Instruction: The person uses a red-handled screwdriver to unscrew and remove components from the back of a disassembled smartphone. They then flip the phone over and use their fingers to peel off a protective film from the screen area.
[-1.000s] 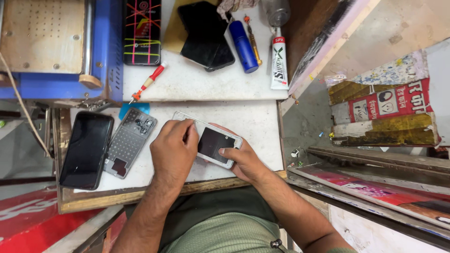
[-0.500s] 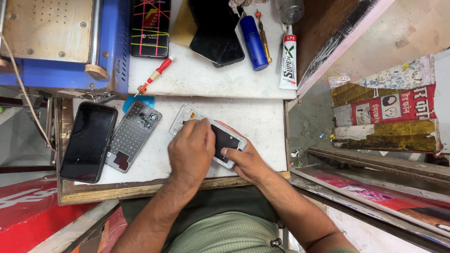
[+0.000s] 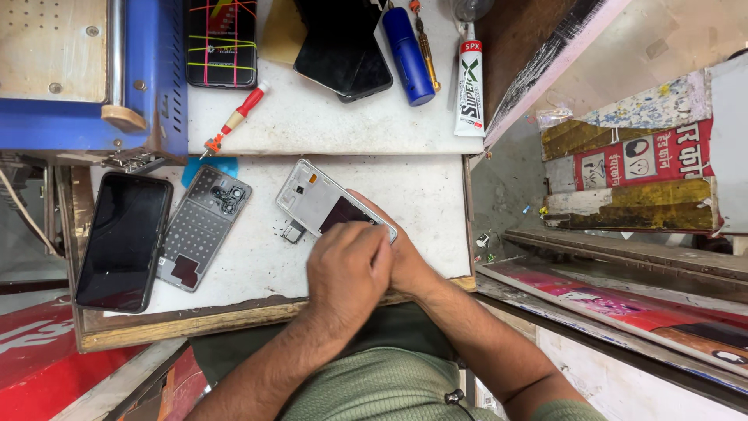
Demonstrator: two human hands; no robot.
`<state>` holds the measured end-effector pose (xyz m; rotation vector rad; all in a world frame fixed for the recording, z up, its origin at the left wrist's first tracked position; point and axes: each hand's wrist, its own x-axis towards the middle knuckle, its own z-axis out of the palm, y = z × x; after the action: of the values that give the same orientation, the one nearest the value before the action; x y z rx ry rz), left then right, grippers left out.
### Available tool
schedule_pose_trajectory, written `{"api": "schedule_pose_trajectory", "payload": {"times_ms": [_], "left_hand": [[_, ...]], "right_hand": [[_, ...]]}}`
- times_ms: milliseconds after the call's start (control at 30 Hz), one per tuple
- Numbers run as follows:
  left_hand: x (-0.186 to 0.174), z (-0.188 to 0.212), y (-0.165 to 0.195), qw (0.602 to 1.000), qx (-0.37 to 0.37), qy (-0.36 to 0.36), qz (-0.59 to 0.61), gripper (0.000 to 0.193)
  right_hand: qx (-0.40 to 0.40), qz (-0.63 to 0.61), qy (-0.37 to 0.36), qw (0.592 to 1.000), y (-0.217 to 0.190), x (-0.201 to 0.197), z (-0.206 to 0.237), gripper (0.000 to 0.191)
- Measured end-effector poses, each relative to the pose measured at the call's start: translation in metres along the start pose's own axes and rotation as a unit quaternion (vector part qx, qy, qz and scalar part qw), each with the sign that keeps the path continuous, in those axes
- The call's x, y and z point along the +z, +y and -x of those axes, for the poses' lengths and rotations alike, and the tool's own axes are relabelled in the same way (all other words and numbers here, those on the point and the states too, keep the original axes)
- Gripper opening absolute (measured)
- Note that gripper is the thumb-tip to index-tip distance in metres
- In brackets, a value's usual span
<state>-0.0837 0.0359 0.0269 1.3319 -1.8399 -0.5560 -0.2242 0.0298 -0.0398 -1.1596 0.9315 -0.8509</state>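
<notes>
Left hand (image 3: 347, 273) curled over phone frame (image 3: 319, 203), pressing it; right hand (image 3: 405, 261) grips its near end, fingers mostly hidden. Likely mid-disassembly; next needs steady leverage.

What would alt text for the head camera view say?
Seen from above, a left hand and right hand together grip an opened phone frame on a white worktop. A black phone and a grey back cover lie to its left.
</notes>
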Motion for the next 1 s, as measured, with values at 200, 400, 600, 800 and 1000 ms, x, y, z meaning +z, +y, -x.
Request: {"api": "schedule_pose_trajectory", "payload": {"times_ms": [200,400,600,800,1000], "left_hand": [[0.003,0.006,0.006,0.999,0.036,-0.007,0.02,0.014],[-0.003,-0.001,-0.014,0.999,-0.003,0.01,0.036,0.011],[-0.024,-0.024,-0.05,0.992,-0.048,0.11,-0.046,0.005],[-0.012,-0.012,-0.025,0.996,-0.02,0.077,-0.034,0.004],[0.0,0.005,0.009,0.998,0.053,0.004,0.021,0.012]], "right_hand": [[-0.002,0.016,-0.001,1.0,-0.001,0.0,-0.001,0.069],[0.015,-0.016,0.002,1.0,0.007,-0.003,0.004,0.068],[0.022,-0.053,-0.01,0.998,0.007,-0.005,0.01,0.077],[0.047,-0.005,-0.005,0.999,0.006,-0.003,0.006,0.077],[-0.07,0.076,-0.032,0.994,0.0,-0.006,0.007,0.073]]}}
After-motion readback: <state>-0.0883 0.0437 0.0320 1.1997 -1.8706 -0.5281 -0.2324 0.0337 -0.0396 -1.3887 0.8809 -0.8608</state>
